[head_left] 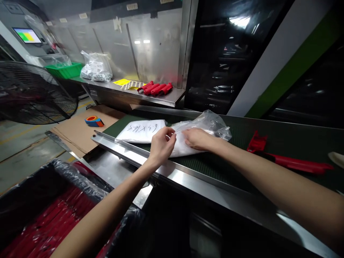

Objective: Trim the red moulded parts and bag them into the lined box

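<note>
On the dark green conveyor belt lies a clear plastic bag, with white material showing in its near part. My left hand is closed in a pinch on the left edge of this bag. My right hand curls over the middle of the bag, fingers closed on its film; its fingertips are partly hidden. Just left of my left hand rests a flat white packet with black handwriting. Further right on the belt lie a red plastic part and a long red piece.
Several red parts and a sticker sheet sit on a metal shelf, with a bag of metal pieces. A tape dispenser lies on cardboard. A fan stands left, above a lined bin of red pieces.
</note>
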